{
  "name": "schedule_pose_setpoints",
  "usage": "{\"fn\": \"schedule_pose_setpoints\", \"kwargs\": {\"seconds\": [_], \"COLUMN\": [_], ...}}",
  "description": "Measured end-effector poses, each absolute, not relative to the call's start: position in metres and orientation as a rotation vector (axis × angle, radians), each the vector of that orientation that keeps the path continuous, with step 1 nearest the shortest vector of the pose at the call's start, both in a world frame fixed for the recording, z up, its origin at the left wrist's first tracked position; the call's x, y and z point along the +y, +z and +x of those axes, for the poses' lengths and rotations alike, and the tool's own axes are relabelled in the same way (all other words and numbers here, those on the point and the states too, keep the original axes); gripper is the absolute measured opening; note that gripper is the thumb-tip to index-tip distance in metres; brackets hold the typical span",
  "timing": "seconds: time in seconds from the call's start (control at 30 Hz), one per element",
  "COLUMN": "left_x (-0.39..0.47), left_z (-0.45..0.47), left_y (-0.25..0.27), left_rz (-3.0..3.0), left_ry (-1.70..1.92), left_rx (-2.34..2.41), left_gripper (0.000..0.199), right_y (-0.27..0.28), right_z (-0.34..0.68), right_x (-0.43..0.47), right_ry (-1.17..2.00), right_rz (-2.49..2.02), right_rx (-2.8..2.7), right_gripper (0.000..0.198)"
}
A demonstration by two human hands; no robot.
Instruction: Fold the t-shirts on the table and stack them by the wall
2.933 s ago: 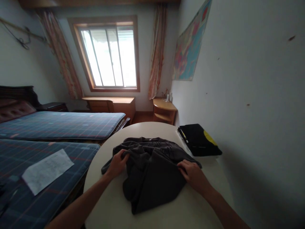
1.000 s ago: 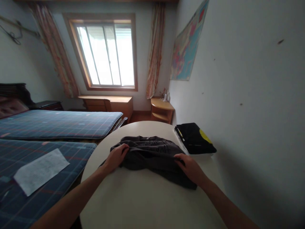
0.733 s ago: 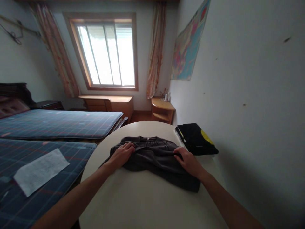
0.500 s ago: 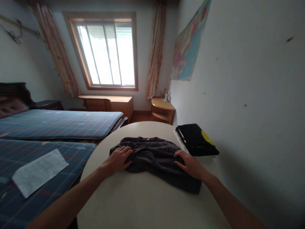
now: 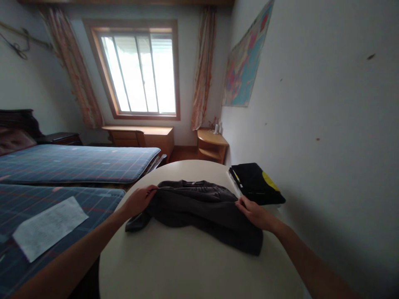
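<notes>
A dark grey long-sleeved top (image 5: 196, 209) lies across the round white table (image 5: 187, 265), its collar at the far side. My left hand (image 5: 141, 199) pinches its cloth at the upper left, fingers closed. At the right edge, my right hand (image 5: 254, 211) grips the cloth between thumb and fingers. The fabric is stretched between both hands. One sleeve end hangs out below my left hand on the tabletop; the other points to the lower right, beside my right wrist.
Folded black clothing (image 5: 255, 182) with a yellow patch sits at the table's right, against the wall. To the left are plaid mattresses (image 5: 77, 162), one with a paper sheet (image 5: 50, 228) on it. A corner shelf (image 5: 212, 139) and a desk (image 5: 156, 133) stand beyond.
My hands were resting on the bunched top with fingers spread; now they grip it. The left hand moved outward to the left, pulling the cloth flatter, and a sleeve end now shows at left.
</notes>
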State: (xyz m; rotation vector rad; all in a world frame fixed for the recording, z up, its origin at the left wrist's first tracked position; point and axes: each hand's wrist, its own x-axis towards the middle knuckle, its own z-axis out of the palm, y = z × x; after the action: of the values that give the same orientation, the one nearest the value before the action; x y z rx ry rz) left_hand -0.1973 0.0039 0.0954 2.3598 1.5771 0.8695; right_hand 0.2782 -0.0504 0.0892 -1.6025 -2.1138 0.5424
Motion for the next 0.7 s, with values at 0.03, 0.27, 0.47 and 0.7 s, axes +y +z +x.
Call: {"fn": "schedule_pose_setpoints", "kwargs": {"seconds": [0.03, 0.27, 0.47, 0.7], "left_x": [0.007, 0.003, -0.016, -0.058], "left_z": [-0.199, -0.197, -0.205, -0.208], "left_y": [0.097, 0.106, 0.113, 0.117], "left_rz": [2.299, 2.07, 1.938, 1.638], "left_ry": [0.876, 0.997, 0.841, -0.051], "left_rx": [1.575, 1.429, 1.302, 0.953], "left_gripper": [0.038, 0.04, 0.036, 0.036], "right_y": [0.09, 0.079, 0.092, 0.131], "right_z": [0.278, 0.271, 0.265, 0.26], "right_x": [-0.049, -0.048, -0.068, -0.113], "right_ry": [0.543, 0.472, 0.529, 1.392], "right_rz": [-1.625, -1.67, -1.563, -1.392], "right_rx": [-2.075, -2.073, -2.218, -2.383], "right_gripper": [0.027, 0.021, 0.025, 0.036]}}
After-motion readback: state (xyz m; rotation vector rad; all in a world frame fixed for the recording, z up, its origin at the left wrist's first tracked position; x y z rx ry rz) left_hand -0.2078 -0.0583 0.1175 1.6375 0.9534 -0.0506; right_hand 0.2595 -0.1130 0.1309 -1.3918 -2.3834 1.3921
